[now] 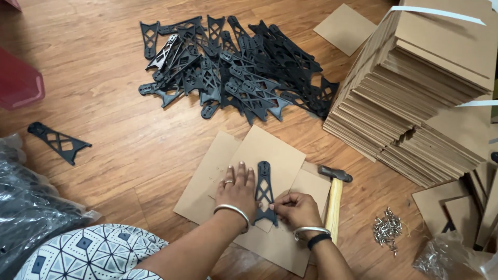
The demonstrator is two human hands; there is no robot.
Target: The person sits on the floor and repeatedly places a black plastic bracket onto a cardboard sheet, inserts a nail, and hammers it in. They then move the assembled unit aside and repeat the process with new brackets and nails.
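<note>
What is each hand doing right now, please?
Left hand: open, flat on the brown cardboard sheet beside the black plastic lattice bracket.
Right hand: fingers pinched at the bracket's lower end; what they hold cannot be told.

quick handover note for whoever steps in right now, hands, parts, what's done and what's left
Left hand: flat, pressing the cardboard sheet beside the black plastic frame.
Right hand: pinching the frame's lower end.
Hammer lies right of the sheets; small metal fasteners further right.
Done: one frame laid on the cardboard.
Left: pile of frames, one stray frame, big cardboard stack.
</note>
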